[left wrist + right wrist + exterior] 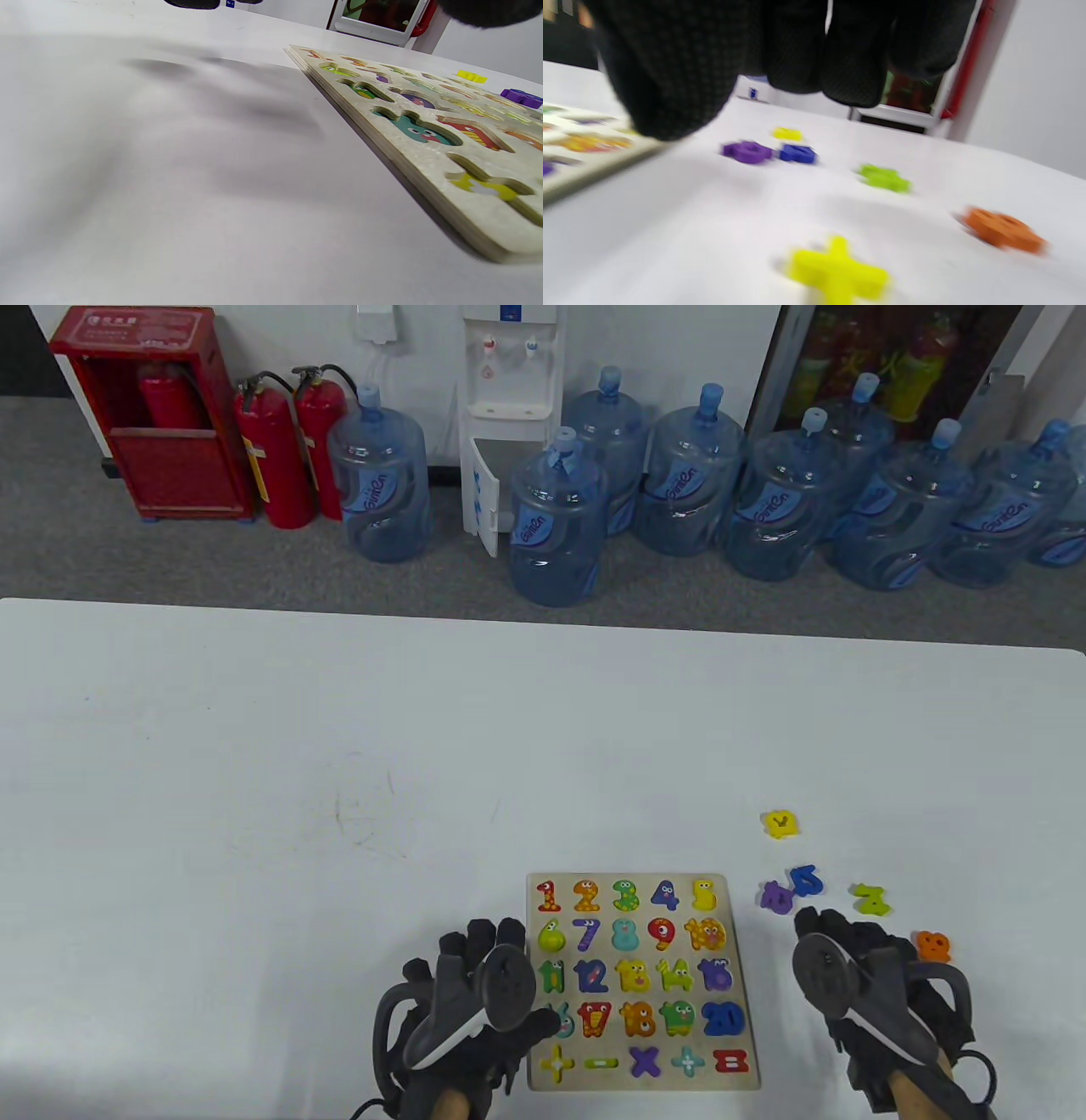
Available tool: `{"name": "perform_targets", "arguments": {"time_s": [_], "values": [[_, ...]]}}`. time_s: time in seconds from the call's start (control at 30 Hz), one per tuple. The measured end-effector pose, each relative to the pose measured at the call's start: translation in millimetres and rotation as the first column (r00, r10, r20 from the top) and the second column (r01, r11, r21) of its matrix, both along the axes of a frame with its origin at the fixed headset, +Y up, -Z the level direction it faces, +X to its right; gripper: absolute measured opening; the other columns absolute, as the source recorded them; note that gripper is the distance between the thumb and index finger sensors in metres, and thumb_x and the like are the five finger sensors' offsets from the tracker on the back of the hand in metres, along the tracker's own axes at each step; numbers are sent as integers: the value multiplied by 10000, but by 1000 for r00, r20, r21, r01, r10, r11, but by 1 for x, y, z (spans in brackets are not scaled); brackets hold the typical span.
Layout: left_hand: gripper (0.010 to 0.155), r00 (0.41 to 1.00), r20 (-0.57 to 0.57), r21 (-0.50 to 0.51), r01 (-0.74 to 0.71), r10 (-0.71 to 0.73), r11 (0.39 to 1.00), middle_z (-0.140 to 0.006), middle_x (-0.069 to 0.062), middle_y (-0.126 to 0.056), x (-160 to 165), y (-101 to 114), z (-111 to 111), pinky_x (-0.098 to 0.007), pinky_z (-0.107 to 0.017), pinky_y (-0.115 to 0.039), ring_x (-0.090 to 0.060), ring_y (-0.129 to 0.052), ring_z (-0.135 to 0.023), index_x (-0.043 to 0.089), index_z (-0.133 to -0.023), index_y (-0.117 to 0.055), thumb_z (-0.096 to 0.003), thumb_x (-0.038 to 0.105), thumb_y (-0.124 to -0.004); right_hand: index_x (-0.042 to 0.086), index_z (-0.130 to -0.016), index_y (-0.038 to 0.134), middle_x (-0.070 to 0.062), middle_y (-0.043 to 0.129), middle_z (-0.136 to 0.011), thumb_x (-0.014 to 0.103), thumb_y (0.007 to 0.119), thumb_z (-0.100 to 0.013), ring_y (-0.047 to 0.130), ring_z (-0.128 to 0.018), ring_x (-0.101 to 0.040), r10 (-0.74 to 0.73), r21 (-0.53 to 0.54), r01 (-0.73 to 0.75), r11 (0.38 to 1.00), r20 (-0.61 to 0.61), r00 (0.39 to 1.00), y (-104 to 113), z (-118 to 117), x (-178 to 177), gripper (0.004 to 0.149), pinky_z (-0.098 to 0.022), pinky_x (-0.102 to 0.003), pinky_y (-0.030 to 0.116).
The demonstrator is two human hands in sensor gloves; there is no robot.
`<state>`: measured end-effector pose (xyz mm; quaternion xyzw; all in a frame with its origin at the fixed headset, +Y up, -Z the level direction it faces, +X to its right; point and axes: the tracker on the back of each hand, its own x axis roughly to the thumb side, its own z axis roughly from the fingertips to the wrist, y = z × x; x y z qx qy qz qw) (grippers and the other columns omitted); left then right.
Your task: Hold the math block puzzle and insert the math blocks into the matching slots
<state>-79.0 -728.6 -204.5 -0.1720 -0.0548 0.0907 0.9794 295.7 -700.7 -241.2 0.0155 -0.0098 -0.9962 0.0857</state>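
- Left gloved hand is resting fingers spread at the left edge of the wooden number puzzle board, lying near centre.
- Right gloved hand is hovering, grip unclear, holding nothing visible.
- Farther right: orange, green, purple, blue, yellow number blocks.

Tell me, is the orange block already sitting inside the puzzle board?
No, the orange block lies on the white table to the right of the puzzle board, beside the right hand.

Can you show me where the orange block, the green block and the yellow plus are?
orange block (932, 945): table view, its middle.
green block (870, 899): table view, its middle.
yellow plus (838, 273): right wrist view, where its arms cross.
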Motion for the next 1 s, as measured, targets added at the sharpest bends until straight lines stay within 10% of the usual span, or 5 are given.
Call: {"name": "perform_targets", "arguments": {"time_s": [0.4,1.0], "values": [[940,1000,1,5,1,-1,1000,-1149,-63,-270,0,1,0,-771,-704,-428,-458,-372,-1098,284,-1085,-245,-341,679,-664,268,-894,718,-24,834,-878,375,948,-133,895,-753,-247,106,-265,-60,962,164,981,-34,-12,21,802,-569,-446,758],[937,1000,-11,2,-9,9,1000,-1147,-64,-271,-3,1,0,-772,-702,-428,-460,-372,-1096,282,-1084,-248,-342,677,-664,238,-778,838,-32,918,-714,318,940,-187,972,-542,-184,2,-130,-1,992,10,1000,-38,-19,-3,606,-507,-398,802]]}}
